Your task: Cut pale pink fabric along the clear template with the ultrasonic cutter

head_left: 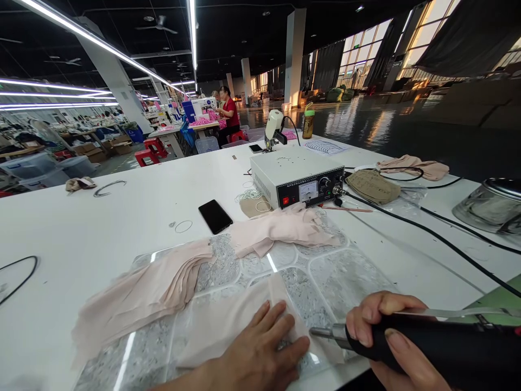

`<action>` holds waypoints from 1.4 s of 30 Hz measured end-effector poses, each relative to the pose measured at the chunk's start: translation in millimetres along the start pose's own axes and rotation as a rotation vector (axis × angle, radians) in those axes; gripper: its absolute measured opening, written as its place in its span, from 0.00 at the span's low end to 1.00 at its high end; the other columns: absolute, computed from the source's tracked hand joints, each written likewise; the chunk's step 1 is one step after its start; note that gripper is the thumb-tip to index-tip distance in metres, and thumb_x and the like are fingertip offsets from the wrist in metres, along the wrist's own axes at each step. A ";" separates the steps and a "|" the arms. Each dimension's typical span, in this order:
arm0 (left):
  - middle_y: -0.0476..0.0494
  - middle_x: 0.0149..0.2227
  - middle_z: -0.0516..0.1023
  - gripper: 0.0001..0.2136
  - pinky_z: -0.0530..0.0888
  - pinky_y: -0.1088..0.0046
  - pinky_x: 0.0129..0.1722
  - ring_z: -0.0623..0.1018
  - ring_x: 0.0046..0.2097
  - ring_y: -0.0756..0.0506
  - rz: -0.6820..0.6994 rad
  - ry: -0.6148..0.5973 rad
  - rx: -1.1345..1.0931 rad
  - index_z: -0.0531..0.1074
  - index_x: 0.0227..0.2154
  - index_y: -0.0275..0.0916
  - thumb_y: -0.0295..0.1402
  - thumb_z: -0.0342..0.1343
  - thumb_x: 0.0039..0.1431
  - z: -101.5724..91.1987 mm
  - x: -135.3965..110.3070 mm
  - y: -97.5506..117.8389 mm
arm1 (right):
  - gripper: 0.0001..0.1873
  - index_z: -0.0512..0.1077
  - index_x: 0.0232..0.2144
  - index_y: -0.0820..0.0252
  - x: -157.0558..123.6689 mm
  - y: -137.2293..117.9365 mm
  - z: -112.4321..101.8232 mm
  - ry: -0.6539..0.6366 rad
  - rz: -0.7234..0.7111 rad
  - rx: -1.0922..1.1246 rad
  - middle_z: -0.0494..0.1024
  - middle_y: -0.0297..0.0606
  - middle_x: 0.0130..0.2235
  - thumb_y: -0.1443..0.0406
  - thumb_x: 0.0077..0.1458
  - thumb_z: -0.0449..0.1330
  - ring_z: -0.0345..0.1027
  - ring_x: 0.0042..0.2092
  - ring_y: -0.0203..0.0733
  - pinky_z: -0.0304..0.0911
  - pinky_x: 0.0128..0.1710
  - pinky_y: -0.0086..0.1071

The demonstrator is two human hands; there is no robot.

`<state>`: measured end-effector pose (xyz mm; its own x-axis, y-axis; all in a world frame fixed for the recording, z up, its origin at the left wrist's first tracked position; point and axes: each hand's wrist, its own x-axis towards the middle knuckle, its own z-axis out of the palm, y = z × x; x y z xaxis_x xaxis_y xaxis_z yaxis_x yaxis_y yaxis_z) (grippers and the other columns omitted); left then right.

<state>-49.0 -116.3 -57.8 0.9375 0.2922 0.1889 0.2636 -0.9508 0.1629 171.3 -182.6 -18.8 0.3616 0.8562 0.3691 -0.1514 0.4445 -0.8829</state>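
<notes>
My left hand lies flat with fingers spread, pressing a pale pink fabric piece onto a grey marble-patterned mat. My right hand is wrapped round a black handheld tool with a metal tip. The tip points left, at the right edge of the fabric, close to my left fingers; whether it touches cannot be told. To the left lies a fanned stack of the same fabric. A second, loose pile of pink fabric rests at the mat's far edge.
Behind the mat stands a control box with a meter and knobs. A black cable runs from it to the right. A phone, a glass jar and a bottle are on the white table. Farther back, a person sits at a sewing machine.
</notes>
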 end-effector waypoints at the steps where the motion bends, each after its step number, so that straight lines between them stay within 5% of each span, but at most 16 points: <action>1: 0.37 0.52 0.70 0.19 0.68 0.48 0.57 0.66 0.60 0.31 0.000 -0.008 -0.004 0.64 0.57 0.41 0.40 0.53 0.65 -3.6 0.8 0.5 | 0.03 0.64 0.31 0.54 -0.2 0.0 1.0 -0.002 -0.002 -0.001 0.67 0.32 0.27 0.67 0.57 0.55 0.65 0.26 0.37 0.67 0.27 0.34; 23: 0.38 0.52 0.70 0.20 0.68 0.49 0.56 0.66 0.60 0.32 -0.004 0.069 0.012 0.64 0.57 0.43 0.41 0.53 0.64 13.5 -2.9 -1.4 | 0.03 0.64 0.33 0.54 4.2 3.2 15.4 0.018 -0.085 -0.020 0.68 0.31 0.27 0.66 0.59 0.56 0.66 0.24 0.35 0.69 0.25 0.33; 31: 0.37 0.52 0.71 0.20 0.68 0.49 0.56 0.67 0.60 0.32 0.005 0.004 0.009 0.64 0.57 0.42 0.40 0.54 0.64 -2.0 0.9 0.0 | 0.04 0.65 0.33 0.52 3.1 6.5 9.8 -0.050 -0.073 -0.014 0.69 0.31 0.29 0.68 0.60 0.56 0.68 0.26 0.36 0.70 0.27 0.35; 42: 0.36 0.54 0.69 0.22 0.70 0.49 0.55 0.67 0.59 0.31 0.010 -0.047 0.029 0.64 0.56 0.40 0.40 0.58 0.62 -8.5 3.7 1.1 | 0.08 0.64 0.28 0.55 17.7 4.5 28.2 0.054 -0.063 0.029 0.68 0.29 0.24 0.63 0.56 0.61 0.66 0.22 0.35 0.67 0.24 0.32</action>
<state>-47.1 -115.4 -48.7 0.9495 0.2784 0.1448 0.2601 -0.9563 0.1334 151.1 -158.0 -8.0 0.4199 0.8112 0.4070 -0.1526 0.5052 -0.8494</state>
